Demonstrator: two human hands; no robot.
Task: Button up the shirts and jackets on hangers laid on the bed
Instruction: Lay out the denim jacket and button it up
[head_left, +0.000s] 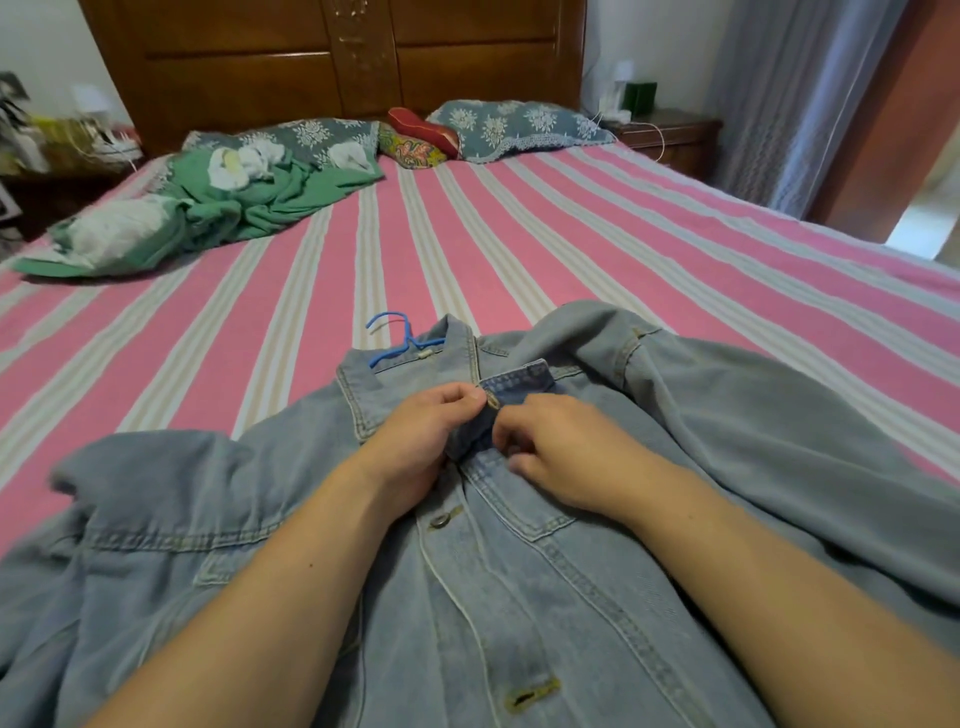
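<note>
So the faded light-blue denim jacket (519, 545) is lying front-up on the pink and white striped bedspread (467, 234), collar pointing toward the carved dark wooden headboard (332, 52), still on its thin blue plastic hanger (395, 338) whose hook sticks out past the collar. Makes sense to lay it flat like that, the bed takes the weight and both hands are free for the fiddly part.

Left hand (421, 441) is pinching the small brass-coloured metal button (492, 400) near the collar between thumb and fingertip, with the placket bunched up under it. Right hand (561, 447) has its fingers curled round the opposite edge of the front, I'd guess to hold the buttonhole steady so the button can be pushed through. Both are grasping denim, neither is relaxed.

Below them there's another round metal button (441, 519) already sitting through the front, and further down an open, frayed buttonhole (532, 693), so my read is the front is only partly done.

Room-wise it's comfy: lots of bare bedspread beyond the collar, and the crumpled green and white blanket (208, 208) and blue floral pillows (514, 127) are well apart. The right sleeve trails off toward the bed's side edge.
</note>
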